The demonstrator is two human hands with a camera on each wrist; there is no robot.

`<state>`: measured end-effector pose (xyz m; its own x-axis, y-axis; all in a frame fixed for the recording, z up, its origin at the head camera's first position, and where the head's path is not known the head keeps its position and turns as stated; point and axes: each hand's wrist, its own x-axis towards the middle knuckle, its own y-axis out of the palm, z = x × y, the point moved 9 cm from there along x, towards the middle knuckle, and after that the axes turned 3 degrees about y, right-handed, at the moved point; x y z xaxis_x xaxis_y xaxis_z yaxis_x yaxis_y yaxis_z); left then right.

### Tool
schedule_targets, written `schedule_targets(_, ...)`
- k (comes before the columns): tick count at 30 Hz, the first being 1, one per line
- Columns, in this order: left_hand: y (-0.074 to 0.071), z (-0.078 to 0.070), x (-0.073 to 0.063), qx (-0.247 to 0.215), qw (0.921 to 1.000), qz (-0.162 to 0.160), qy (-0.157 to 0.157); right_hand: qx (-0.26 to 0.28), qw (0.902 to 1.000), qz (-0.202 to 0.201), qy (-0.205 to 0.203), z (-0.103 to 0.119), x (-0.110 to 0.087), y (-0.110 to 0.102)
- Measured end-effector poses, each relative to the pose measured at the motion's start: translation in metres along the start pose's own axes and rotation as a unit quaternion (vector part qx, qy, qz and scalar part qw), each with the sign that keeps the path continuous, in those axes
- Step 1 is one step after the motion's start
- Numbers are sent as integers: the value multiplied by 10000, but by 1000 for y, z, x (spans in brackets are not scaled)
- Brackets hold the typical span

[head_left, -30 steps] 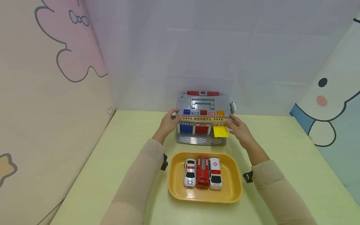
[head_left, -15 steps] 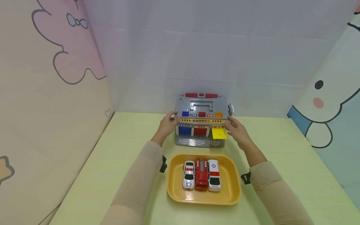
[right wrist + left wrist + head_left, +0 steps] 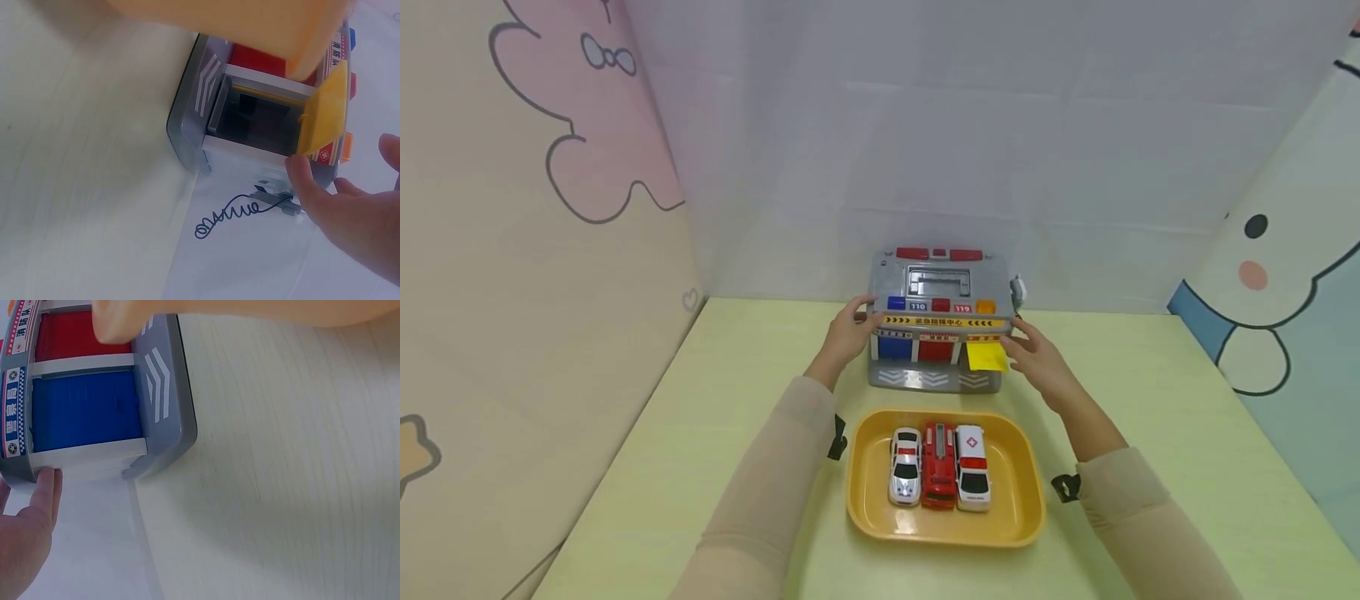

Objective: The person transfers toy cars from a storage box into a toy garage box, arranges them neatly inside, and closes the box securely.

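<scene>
By the surface's (image 3: 760,350) far edge, the toy station (image 3: 938,322) shows yellow door (image 3: 987,357) up, blue door (image 3: 895,348) and red door (image 3: 934,350) down; left hand (image 3: 847,333) and right hand (image 3: 1039,360) flank it, fingers spread; three vehicles (image 3: 938,471) wait in the tray (image 3: 1018,487): early going, I'd judge.

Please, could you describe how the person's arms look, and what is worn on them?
The left sleeve and right sleeve are long, plain and beige. At the inner side of each sleeve's end, a small black piece shows, its exact shape unclear. The left grip and right grip are bare.
</scene>
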<state>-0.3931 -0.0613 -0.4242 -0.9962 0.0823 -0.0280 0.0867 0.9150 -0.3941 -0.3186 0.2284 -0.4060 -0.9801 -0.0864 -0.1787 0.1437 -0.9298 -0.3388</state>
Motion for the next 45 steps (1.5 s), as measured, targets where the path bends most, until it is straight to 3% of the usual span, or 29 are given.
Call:
schedule_targets(6, 0, -4, 1, 9, 10000, -18, 81, -90, 9996, 255, -107, 5, -12, 2)
schedule_targets(13, 3, 2, -4, 31, 10000, 9, -9, -83, 9991, 396, -147, 4, -23, 8)
schedule_targets(35, 2, 7, -7, -112, 9998, -127, -50, -354, 9978, 529, -205, 3, -46, 13)
schedule_targets(45, 4, 7, -5, -120, 9999, -90, 4, -587, 9968, 550, -5, -2, -59, 17)
